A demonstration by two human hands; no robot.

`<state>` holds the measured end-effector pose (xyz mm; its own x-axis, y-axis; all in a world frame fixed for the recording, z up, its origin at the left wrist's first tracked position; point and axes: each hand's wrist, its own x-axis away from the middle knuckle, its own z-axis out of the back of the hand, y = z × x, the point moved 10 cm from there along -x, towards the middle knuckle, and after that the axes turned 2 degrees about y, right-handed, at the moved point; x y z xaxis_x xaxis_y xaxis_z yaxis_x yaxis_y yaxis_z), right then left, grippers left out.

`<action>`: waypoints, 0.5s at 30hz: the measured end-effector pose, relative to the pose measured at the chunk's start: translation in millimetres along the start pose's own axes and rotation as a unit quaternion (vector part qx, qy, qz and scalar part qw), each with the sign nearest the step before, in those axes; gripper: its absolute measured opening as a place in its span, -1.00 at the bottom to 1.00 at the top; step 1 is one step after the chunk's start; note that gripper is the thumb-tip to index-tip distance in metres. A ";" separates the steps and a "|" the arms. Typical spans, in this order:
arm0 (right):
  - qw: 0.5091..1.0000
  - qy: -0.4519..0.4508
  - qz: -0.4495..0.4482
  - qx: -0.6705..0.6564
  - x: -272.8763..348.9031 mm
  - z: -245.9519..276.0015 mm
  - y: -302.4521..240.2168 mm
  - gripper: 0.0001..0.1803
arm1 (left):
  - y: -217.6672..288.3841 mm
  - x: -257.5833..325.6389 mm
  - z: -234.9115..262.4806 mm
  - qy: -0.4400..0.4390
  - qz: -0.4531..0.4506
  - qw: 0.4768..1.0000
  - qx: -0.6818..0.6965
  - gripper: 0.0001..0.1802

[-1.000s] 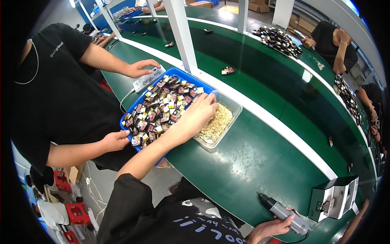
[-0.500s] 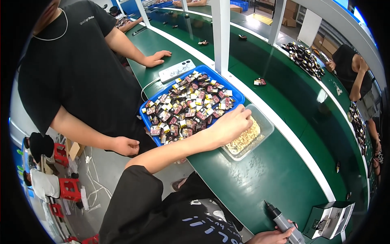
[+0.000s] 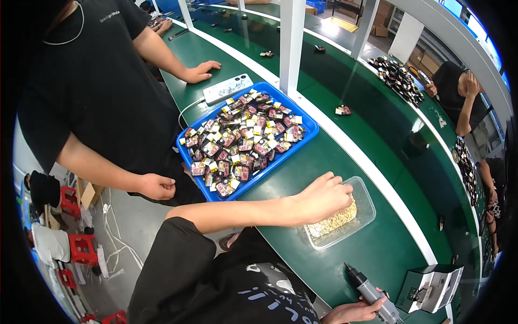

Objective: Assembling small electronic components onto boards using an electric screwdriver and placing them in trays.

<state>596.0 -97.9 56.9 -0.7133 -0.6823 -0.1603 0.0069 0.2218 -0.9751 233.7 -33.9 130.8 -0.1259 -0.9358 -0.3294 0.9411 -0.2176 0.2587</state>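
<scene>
My left hand [image 3: 326, 200] is closed at the near-tray side of a clear plastic container [image 3: 368, 208], fingertips curled over its rim. Small gold-coloured pieces [image 3: 337, 220] lie heaped inside, too small to make out singly. At the bottom, my right hand [image 3: 356, 312] is wrapped round a grey and black electric screwdriver [image 3: 371, 293], its dark tip slanting up and left. Beyond my left forearm sits a blue tray [image 3: 306, 136], piled with small black modules [image 3: 240, 143] bearing pink, white and yellow labels.
A person in black [image 3: 102, 92] stands at the left, one hand on the green table [image 3: 288, 254]. A phone [image 3: 229, 88] with a cable lies behind the tray. A white post [image 3: 290, 48] rises beside it. A dark green belt [image 3: 367, 124] carries scattered modules. An open-fronted box [image 3: 431, 289] stands lower right.
My left hand and the container have moved nearer to me and away from the tray. My right hand still holds the screwdriver. The whole view has shifted slightly.
</scene>
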 end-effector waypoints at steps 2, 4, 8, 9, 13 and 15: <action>0.999 -0.033 -0.002 -0.027 -0.9 -3.7 -3.4 -0.44 | 0.4 -0.2 -1.3 -0.009 0.008 1.000 0.006 -0.90; 0.999 -0.024 -0.009 -0.025 0.9 -2.1 -0.6 -0.44 | 0.9 1.0 -1.0 -0.011 0.011 1.000 0.011 -0.91; 1.000 -0.017 -0.005 -0.021 0.7 -1.1 0.0 -0.44 | -3.1 1.5 -1.6 -0.016 0.031 0.999 0.017 -0.89; 1.000 -0.018 -0.005 -0.020 0.4 -0.9 -0.4 -0.44 | -3.1 2.2 -1.6 -0.016 0.032 0.999 0.019 -0.89; 0.999 -0.025 0.013 -0.017 1.6 -2.4 -5.2 -0.44 | -2.5 4.7 6.7 0.004 0.029 0.999 0.028 -0.87; 1.000 -0.027 0.011 -0.012 1.5 -3.7 -4.3 -0.44 | -2.6 6.9 8.1 -0.006 0.033 0.999 0.040 -0.86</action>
<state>592.3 -97.2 61.4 -0.6750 -0.7128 -0.1904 0.0051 0.2536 -0.9673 227.9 -42.1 135.2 -0.0693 -0.9518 -0.2989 0.9193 -0.1772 0.3513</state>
